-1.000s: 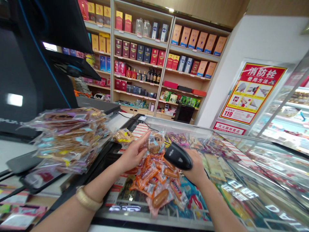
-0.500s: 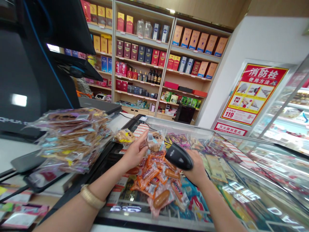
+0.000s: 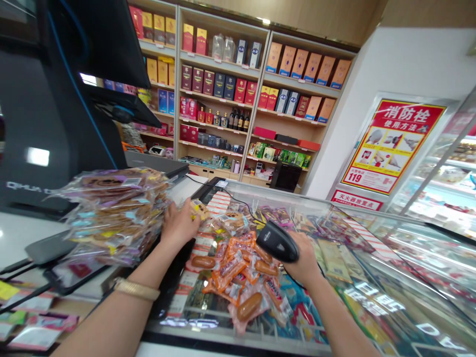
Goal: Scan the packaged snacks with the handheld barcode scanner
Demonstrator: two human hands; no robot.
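My right hand is shut around a black handheld barcode scanner, its head tilted toward the pile. A loose heap of orange-wrapped sausage snack packets lies on the glass lid of a display freezer. A small clear packet with a barcode label rests at the heap's far end. My left hand has its fingers apart and sits beside a yellowish snack packet. I cannot tell whether they touch it. A tall stack of clear snack bags stands left of that hand.
A black checkout terminal rises at the left. Behind the freezer stand wooden shelves of boxed liquor and bottles. A red-and-yellow fire hydrant poster hangs at the right, beside a glass display case.
My left hand has let go of the barcoded packet, which now lies on the heap, and has moved left toward the yellowish packet. The scanner in my right hand has barely moved.
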